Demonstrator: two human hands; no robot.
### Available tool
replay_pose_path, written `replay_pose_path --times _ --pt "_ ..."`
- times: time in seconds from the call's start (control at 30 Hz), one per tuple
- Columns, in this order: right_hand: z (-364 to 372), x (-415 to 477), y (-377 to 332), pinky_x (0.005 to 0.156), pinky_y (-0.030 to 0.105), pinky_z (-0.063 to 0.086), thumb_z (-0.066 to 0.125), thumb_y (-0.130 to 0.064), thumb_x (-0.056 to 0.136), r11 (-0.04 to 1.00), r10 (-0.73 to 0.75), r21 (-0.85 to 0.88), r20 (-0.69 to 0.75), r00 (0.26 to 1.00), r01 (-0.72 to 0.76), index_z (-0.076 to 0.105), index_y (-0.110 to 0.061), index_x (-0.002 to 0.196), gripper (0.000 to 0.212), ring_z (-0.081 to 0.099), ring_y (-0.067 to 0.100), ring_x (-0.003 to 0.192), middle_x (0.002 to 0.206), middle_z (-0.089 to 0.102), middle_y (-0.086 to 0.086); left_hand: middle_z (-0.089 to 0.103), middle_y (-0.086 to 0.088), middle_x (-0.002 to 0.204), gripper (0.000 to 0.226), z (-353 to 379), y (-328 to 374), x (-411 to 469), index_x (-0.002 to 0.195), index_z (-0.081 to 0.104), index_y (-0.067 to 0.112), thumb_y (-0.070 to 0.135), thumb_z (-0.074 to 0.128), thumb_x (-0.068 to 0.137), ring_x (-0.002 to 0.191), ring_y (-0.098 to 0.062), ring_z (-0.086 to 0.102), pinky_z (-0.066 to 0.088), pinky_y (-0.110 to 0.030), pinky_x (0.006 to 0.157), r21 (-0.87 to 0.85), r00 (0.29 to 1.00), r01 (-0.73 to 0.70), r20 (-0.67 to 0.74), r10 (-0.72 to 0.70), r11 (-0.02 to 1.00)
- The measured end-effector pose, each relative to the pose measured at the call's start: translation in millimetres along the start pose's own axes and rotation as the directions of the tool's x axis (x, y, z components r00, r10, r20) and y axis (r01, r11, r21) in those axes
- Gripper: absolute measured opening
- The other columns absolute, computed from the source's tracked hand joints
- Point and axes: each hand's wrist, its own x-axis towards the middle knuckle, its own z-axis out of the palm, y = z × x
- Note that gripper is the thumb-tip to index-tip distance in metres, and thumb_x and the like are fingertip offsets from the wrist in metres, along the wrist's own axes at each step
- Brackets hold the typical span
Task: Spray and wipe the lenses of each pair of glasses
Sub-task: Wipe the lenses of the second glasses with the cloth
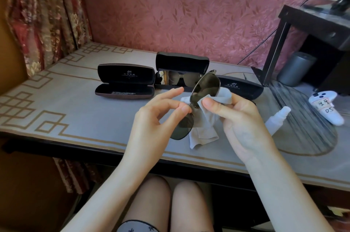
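Two hands are holding a pair of sunglasses (pixel 206 87) above the near edge of the table (pixel 75 110): the left hand (pixel 157 120) is pinching the frame at the bridge, the right hand (pixel 241 118) is gripping a grey cloth (pixel 205 131) against the upper lens. A spray bottle (pixel 276 118) is lying toward the right edge.

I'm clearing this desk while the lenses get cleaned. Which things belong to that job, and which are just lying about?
Job: sunglasses, pinched by the left hand; grey cloth, gripped by the right hand; spray bottle; second sunglasses in the middle case; left case; right case.
Lying about: white controller; grey cylinder.
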Motion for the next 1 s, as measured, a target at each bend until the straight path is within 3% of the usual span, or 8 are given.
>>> replay_pose_path --times 0.1,0.3,0.4,0.53,0.6,0.7,0.8,1.0 --pt "-1.2 5.2 -5.3 0.074 0.02 0.053 0.071 -0.019 0.065 0.995 0.022 0.094 -0.041 0.999 -0.018 0.073 -0.011 0.078 0.015 0.069 0.01 0.078 0.08 0.074 0.001 0.062 0.024 0.124 0.013 -0.2 0.5 1.8 0.083 0.074 0.03 0.04 0.067 0.082 0.124 0.004 0.051 0.041 -0.041 0.107 0.043 1.0 -0.024 0.013 0.024 0.999" --pt "5.9 17.8 -13.2 0.09 0.033 0.052 0.068 -0.029 0.073 0.987 0.056 0.155 -0.142 0.988 -0.034 0.072 -0.007 0.086 0.025 0.067 0.016 0.084 0.084 0.072 0.004 0.062 0.029 0.121 0.013 -1.0 2.7 1.1 0.081 0.074 0.031 0.038 0.063 0.081 0.124 0.006 0.05 0.041 -0.041 0.108 0.059 1.0 -0.03 0.01 0.03 0.998" --pt "12.2 19.6 -12.1 0.095 0.039 0.052 0.069 -0.031 0.074 0.984 0.077 0.173 -0.16 0.984 -0.049 0.071 -0.004 0.095 0.035 0.067 0.022 0.09 0.096 0.07 0.013 0.064 0.023 0.12 0.012 -2.0 3.0 1.0 0.078 0.075 0.029 0.031 0.067 0.086 0.121 0.003 0.054 0.043 -0.04 0.106 0.043 1.0 -0.024 -0.002 0.024 0.999" --pt "16.4 13.5 -4.4 0.089 0.037 0.05 0.071 -0.031 0.072 0.996 0.022 0.088 -0.129 0.991 -0.01 0.074 -0.012 0.087 0.024 0.066 0.017 0.086 0.087 0.072 0.005 0.069 0.011 0.114 0.013 -1.5 4.4 0.8 0.081 0.074 0.014 0.013 0.064 0.089 0.108 0.002 0.062 0.049 -0.025 0.094 -0.032 1.0 -0.008 -0.021 0.008 0.999" --pt "17.6 7.9 1.4 0.092 0.039 0.047 0.074 -0.029 0.072 1.0 0.011 0.023 -0.069 0.998 -0.009 0.076 -0.013 0.089 0.024 0.066 0.021 0.091 0.094 0.073 0.008 0.072 0.008 0.106 0.012 -1.2 5.1 0.8 0.084 0.074 0.008 0.012 0.063 0.089 0.097 0.001 0.067 0.05 -0.016 0.084 -0.073 1.0 0.008 -0.026 -0.01 0.997" --pt "17.5 1.3 4.3 0.1 0.041 0.05 0.071 -0.016 0.078 1.0 0.016 -0.005 -0.012 1.0 -0.016 0.071 -0.002 0.104 0.03 0.068 0.027 0.103 0.108 0.073 0.015 0.073 0.007 0.09 0.012 -0.4 5.4 0.3 0.089 0.073 0.01 0.016 0.063 0.089 0.084 0.001 0.068 0.048 -0.01 0.074 -0.06 1.0 0.02 -0.023 -0.021 0.998" --pt "15.6 0.9 3.1 0.101 0.044 0.049 0.075 -0.015 0.078 1.0 0.014 -0.028 -0.014 1.0 -0.014 0.072 -0.002 0.103 0.028 0.068 0.029 0.105 0.107 0.073 0.016 0.074 0.009 0.083 0.011 0.4 5.4 -0.8 0.09 0.073 0.01 0.016 0.064 0.089 0.081 0.002 0.068 0.047 -0.008 0.071 -0.054 0.999 0.033 -0.022 -0.034 0.998" --pt "14.2 13.5 -10.5 0.086 0.028 0.052 0.073 -0.025 0.066 0.995 0.02 0.103 -0.072 0.997 -0.013 0.074 -0.011 0.081 0.021 0.069 0.014 0.084 0.084 0.074 0.004 0.074 0.009 0.081 0.013 1.8 7.8 -0.2 0.091 0.073 0.008 0.016 0.063 0.089 0.079 0.002 0.069 0.049 -0.009 0.071 -0.073 0.999 0.031 -0.015 -0.032 0.997"
